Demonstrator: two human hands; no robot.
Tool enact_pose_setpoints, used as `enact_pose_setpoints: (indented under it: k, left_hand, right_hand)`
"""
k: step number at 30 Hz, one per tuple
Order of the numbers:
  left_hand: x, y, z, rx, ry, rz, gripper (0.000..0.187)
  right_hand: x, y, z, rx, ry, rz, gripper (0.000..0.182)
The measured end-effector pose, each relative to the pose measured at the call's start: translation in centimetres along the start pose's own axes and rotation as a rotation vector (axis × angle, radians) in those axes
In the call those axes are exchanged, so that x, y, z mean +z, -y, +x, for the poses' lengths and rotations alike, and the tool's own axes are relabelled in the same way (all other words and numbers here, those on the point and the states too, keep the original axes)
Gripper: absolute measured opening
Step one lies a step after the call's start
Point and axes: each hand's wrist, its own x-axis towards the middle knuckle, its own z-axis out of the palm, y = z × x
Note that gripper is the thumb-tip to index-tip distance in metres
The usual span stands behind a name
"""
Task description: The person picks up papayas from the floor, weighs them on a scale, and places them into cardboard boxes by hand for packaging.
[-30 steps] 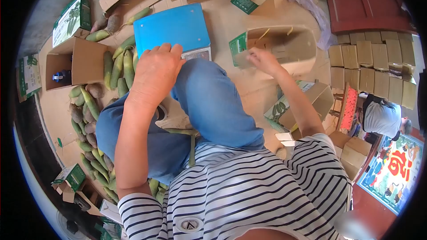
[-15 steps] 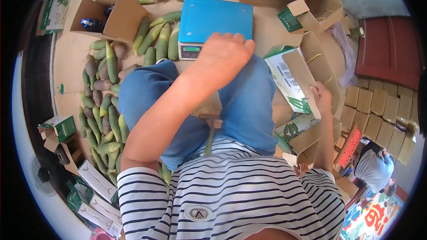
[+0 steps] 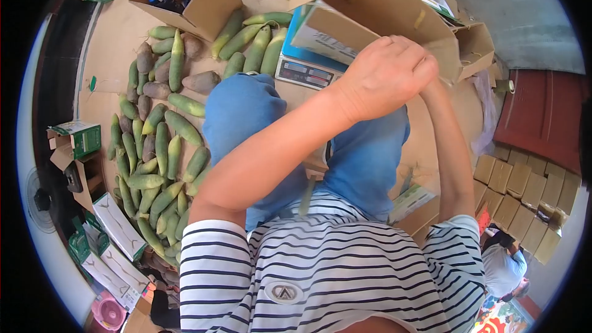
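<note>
An open cardboard box [image 3: 385, 3] is tilted over the blue-topped scale [image 3: 298, 32], covering much of its plate. My left hand [image 3: 391, 74] reaches across my lap to the near edge of the box, fingers curled and closed on it. My right hand [image 3: 430, 85] is just beside and behind my left hand at the box's near side, its fingers hidden. Green radishes [image 3: 258, 48] lie left of the scale. The scale's display panel faces me below the box.
Many more radishes [image 3: 161, 148], green and purplish, lie on the left. A box holding dark blue items [image 3: 213, 0] stands at the upper left. Printed cartons [image 3: 120, 228] are at the lower left, stacked brown boxes [image 3: 530, 179] at the right, near another person [image 3: 502, 265].
The box at my right has been lifted up and left over the scale. My left hand has moved right from the scale to the box, and my right hand has risen beside it. The view has shifted.
</note>
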Motion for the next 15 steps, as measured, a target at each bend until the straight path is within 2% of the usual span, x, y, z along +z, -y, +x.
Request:
enact_pose_setpoints:
  k: [2, 4, 6, 9, 11, 15]
  left_hand:
    - [0.3, 0.4, -0.2, 0.01, 0.008, 0.06, 0.021]
    - [0.5, 0.6, -0.4, 0.011, 0.031, 0.086, 0.02]
    - [0.4, 0.5, -0.7, -0.007, 0.073, 0.082, 0.017]
    - [0.3, 0.4, -0.6, -0.057, 0.141, 0.11, 0.014]
    - [0.6, 0.6, -0.6, -0.067, 0.074, 0.023, 0.014]
    - [0.7, 0.1, -0.4, -0.103, -0.005, 0.213, 0.014]
  right_hand:
    - [3.8, -2.1, 2.0, -0.226, -0.155, 0.152, 0.026]
    - [5.4, -1.3, 3.0, -0.348, -0.197, 0.028, 0.032]
    - [6.6, -0.1, 3.4, -0.363, -0.121, -0.364, 0.038]
    - [5.8, 1.9, 4.7, -0.201, 0.175, -0.29, 0.04]
    - [4.8, 4.3, 3.3, -0.225, 0.1, -0.233, 0.038]
    - [3.2, 4.7, 2.6, -0.17, 0.108, -0.371, 0.037]
